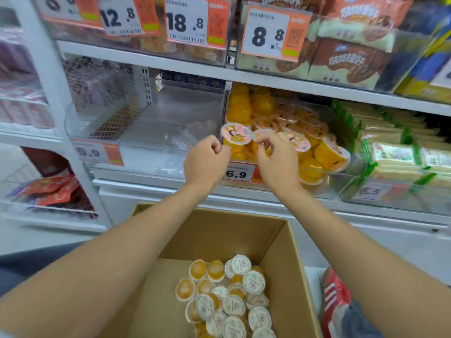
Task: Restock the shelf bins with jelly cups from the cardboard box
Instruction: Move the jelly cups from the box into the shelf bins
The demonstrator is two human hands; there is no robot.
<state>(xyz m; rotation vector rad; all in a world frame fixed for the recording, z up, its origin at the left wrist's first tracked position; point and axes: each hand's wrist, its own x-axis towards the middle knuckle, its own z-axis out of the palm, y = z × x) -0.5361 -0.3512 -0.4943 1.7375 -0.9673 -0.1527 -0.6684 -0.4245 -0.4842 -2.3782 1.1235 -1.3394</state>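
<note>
- Left fingers (219, 146): curled, with thumb and forefinger pinching the lower rim of a pink-lidded jelly cup (236, 134). The cup is tilted so that its lid faces the camera, at the front left corner of the jelly bin.
- Left hand (206, 161): raised before the shelf edge, its back toward the camera. It hides part of the bin's front wall.
- Right fingers (269, 142): curled round a second jelly cup (261, 135). Only the upper part of its lid shows above the knuckles, so how it sits in the palm cannot be told.
- Right hand (278, 162): just beside the left hand but apart from it. It covers the right end of the 6.9 price tag (238, 173).
- Jelly bin (324, 175): clear-walled, on the middle shelf, heaped with orange cups, some lid-up and others on their sides.
- Neighbouring clear bin (156, 132): immediately left of the jelly bin, with a 9.9 price tag (97, 152) at its front. Its contents are too blurred to name.
- Green-edged packs (395, 152): stacked in the bin to the right of the jelly bin.
- Cardboard box (219, 230): open, below and between the two forearms.
- Loose jelly cups (227, 298): lying on the box floor toward its right wall, some lid-up and some bottom-up.
- Red shoe (335, 296): just right of the box.
- Upper shelf: an 18.8 tag (192, 20) and an 8.8 tag (271, 32) hang over its bins, and biscuit packs (353, 45) stand at the right.
</note>
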